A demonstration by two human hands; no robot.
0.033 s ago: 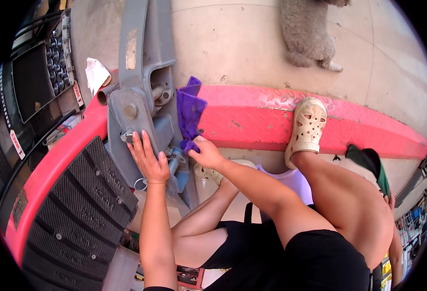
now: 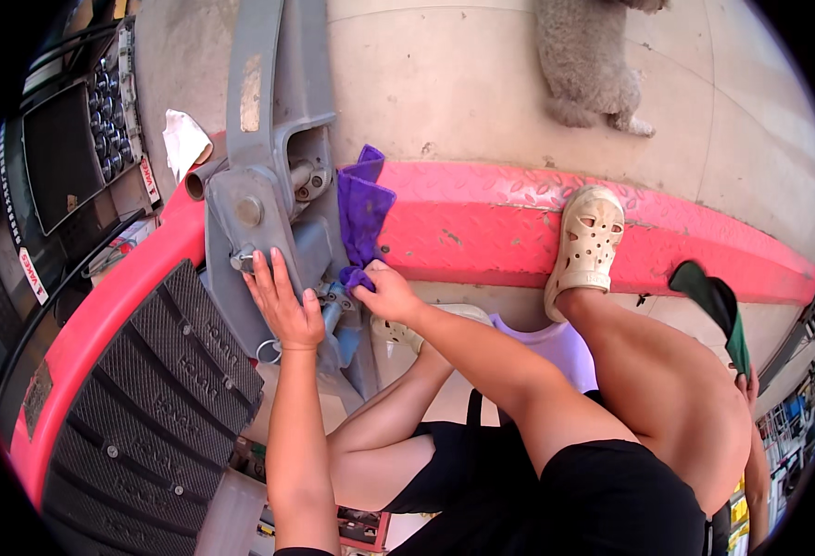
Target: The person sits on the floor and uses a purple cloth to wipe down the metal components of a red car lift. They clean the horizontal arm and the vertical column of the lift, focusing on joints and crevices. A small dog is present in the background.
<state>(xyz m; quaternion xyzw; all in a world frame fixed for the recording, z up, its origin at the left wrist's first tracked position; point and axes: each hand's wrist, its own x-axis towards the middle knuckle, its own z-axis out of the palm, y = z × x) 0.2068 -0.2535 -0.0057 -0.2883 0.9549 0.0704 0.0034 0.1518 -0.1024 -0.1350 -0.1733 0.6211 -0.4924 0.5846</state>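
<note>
My left hand lies flat with its fingers spread against the grey metal bracket, its fingertips by a small bolt. My right hand is closed around the lower, bunched end of a purple cloth, next to a grey rod fitting with bolts. The upper part of the cloth drapes over the end of the red metal beam, beside the grey arm. What the right fingers press on behind the cloth is hidden.
Black ribbed pads fill the curved red frame at left. A white cloth lies beyond it. My foot in a beige clog rests on the red beam. A grey curly-haired dog is on the floor. Another person's hand holds something green.
The green thing at the right has swung slightly to the right and down. My right hand and the bunched cloth end have shifted very slightly; my left hand stays put.
</note>
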